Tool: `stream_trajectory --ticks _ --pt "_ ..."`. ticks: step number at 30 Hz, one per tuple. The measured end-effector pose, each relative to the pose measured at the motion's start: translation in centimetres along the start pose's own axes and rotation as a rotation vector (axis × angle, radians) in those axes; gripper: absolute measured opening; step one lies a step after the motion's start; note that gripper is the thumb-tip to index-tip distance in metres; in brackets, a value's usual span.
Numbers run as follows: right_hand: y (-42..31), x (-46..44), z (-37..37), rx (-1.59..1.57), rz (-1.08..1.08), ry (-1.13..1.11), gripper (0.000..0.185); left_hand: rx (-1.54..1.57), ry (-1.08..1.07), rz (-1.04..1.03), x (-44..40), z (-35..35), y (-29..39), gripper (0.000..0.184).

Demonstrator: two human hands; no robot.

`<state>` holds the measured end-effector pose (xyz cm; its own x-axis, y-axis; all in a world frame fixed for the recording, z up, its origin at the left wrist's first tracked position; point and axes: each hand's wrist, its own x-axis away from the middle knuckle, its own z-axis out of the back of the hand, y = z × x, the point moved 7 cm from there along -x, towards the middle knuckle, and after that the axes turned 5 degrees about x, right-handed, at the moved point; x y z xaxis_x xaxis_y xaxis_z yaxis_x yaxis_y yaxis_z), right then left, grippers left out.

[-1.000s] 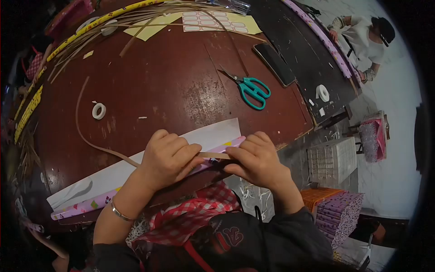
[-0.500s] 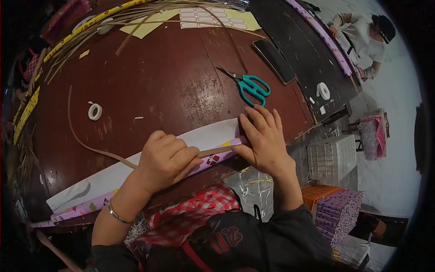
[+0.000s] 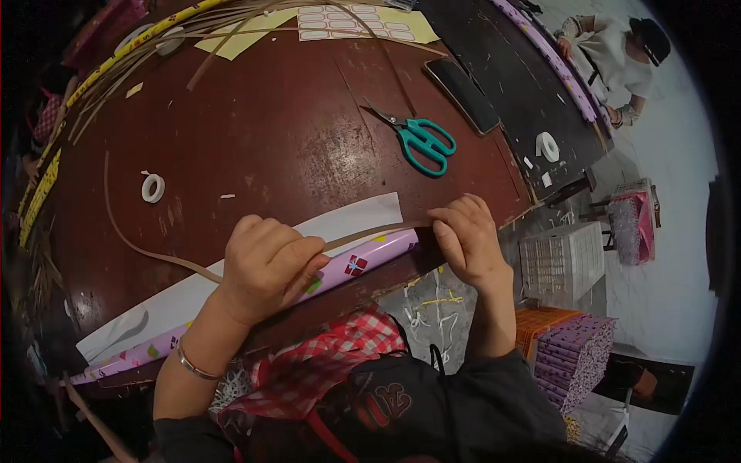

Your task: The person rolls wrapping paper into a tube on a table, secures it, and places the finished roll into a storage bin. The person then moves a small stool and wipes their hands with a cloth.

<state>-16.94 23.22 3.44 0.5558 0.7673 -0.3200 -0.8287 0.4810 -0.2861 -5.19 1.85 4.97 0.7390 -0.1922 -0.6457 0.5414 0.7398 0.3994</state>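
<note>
A purple gift-patterned sheet of wrapping paper [image 3: 374, 257] lies partly rolled along the table's near edge, its white inside [image 3: 363, 211] facing up. Over it runs a narrow brown strip [image 3: 369, 234], whose tail curves away to the left across the table. My left hand [image 3: 266, 266] is closed on this strip and rests against the rolled paper. Beyond the roll's right end, my right hand [image 3: 472, 241] pinches the strip's other end between thumb and fingers. Teal-handled scissors [image 3: 421, 144] lie further back on the table, blades apart.
A white tape roll [image 3: 153, 187] sits at left; another tape roll [image 3: 547, 147] is at right. A phone [image 3: 463, 94], label sheet [image 3: 340, 23] and more brown strips [image 3: 123, 69] lie further back. A white crate [image 3: 562, 262] stands at right. A co-worker [image 3: 614, 62] is at upper right.
My right hand has lifted off the paper and moved right with the strip's end, drawing it past the roll. My left hand shifted slightly left. The view moved a little.
</note>
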Motion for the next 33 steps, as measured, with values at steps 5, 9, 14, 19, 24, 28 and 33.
stream_trajectory --ticks 5,9,14,19,24,28,33 --pt "0.7 0.2 0.7 -0.036 -0.061 0.034 0.009 -0.013 0.016 0.030 0.0 0.2 -0.3 0.016" --pt "0.8 0.3 0.9 -0.024 -0.072 0.072 0.010 -0.079 -0.034 0.107 0.2 -0.1 -0.8 0.019" --pt "-2.0 0.1 2.0 -0.083 0.056 0.112 0.011 -0.191 0.023 0.141 -0.3 0.9 -0.6 0.036" --pt "-6.5 -1.8 0.8 -0.124 0.226 0.072 0.014 -0.203 0.108 0.043 0.4 1.3 0.6 0.053" --pt "-10.5 -3.0 -0.9 -0.197 0.412 0.031 0.014 -0.201 -0.013 -0.028 0.9 -0.3 1.5 0.041" --pt "-9.7 -3.3 -0.4 -0.230 0.369 0.061 0.020 -0.150 -0.086 -0.020 0.7 -0.4 1.2 0.032" --pt "-6.0 -2.1 -0.3 -0.219 0.236 0.077 0.017 -0.110 -0.031 0.006 0.2 -0.1 0.8 0.025"
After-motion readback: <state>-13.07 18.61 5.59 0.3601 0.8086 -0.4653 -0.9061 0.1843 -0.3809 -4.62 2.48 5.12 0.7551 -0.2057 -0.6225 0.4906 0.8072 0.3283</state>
